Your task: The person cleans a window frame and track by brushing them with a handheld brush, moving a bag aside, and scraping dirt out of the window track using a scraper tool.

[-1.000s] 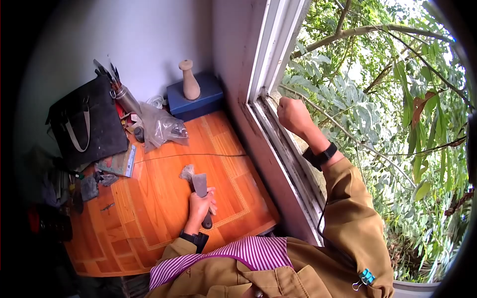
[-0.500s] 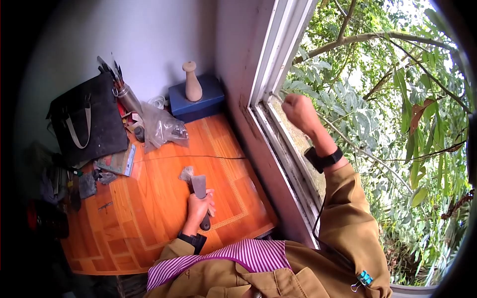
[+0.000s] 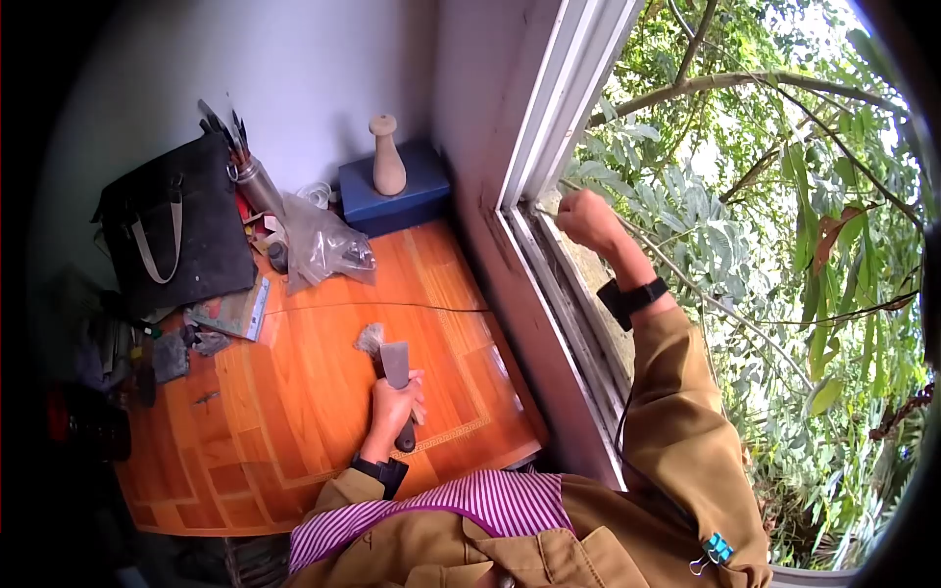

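Observation:
My left hand [image 3: 390, 410] is closed around a putty knife [image 3: 395, 364], its flat blade up and its black handle pointing down past my palm. Beside the blade, a brush-like tool with pale, fuzzy bristles [image 3: 370, 338] also comes up from the same hand; most of its dark handle is hidden. My right hand [image 3: 586, 218] is closed in a fist at the far corner of the window track [image 3: 549, 265]. A thin pale tip shows between the fist and the frame, too small to name.
On the wooden table [image 3: 323, 412] stand a black bag [image 3: 181, 220], a metal cup of tools [image 3: 258, 186], a plastic bag [image 3: 323, 245] and a blue box [image 3: 412, 186] bearing a pale wooden vase-shaped piece [image 3: 388, 162]. Branches [image 3: 745, 83] hang outside the window.
My right fist has shifted slightly at the corner of the window frame, its wrist dipping a little. The view has tilted a bit; my left hand keeps its hold on the tools.

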`<state>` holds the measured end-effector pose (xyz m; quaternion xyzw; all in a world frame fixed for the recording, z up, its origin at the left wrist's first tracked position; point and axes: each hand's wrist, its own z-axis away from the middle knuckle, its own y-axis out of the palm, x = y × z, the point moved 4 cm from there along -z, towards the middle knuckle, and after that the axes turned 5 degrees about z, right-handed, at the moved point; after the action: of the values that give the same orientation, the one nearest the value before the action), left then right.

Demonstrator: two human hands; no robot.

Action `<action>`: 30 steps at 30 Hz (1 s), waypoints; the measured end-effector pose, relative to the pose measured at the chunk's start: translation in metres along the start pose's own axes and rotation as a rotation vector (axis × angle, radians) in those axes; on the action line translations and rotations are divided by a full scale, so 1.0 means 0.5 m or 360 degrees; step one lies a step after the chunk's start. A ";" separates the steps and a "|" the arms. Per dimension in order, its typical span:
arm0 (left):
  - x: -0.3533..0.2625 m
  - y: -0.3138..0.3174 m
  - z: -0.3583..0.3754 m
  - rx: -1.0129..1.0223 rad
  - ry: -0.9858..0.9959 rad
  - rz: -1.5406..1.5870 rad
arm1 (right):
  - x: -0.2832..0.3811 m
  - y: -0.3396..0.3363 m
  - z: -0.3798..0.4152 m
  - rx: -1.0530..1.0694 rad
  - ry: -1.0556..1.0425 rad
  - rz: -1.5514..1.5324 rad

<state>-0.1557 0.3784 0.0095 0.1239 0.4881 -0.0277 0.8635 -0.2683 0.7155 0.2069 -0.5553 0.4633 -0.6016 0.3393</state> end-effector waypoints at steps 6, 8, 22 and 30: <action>0.001 0.002 0.003 0.0021 -0.0022 -0.0019 | -0.013 0.016 -0.011 0.0184 -0.0030 -0.0101; -0.004 0.003 0.002 0.0022 -0.0005 -0.0028 | -0.036 0.038 -0.012 0.0273 0.0005 -0.0192; 0.015 -0.004 -0.011 -0.0080 -0.0070 -0.0080 | -0.091 0.054 -0.035 0.0569 -0.0048 -0.0505; 0.016 -0.005 -0.015 -0.0067 -0.0056 -0.0100 | -0.049 0.017 -0.021 0.0281 0.0005 -0.0227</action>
<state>-0.1585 0.3786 -0.0014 0.0896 0.4769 -0.0468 0.8731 -0.2756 0.7373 0.1906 -0.5537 0.3684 -0.6636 0.3426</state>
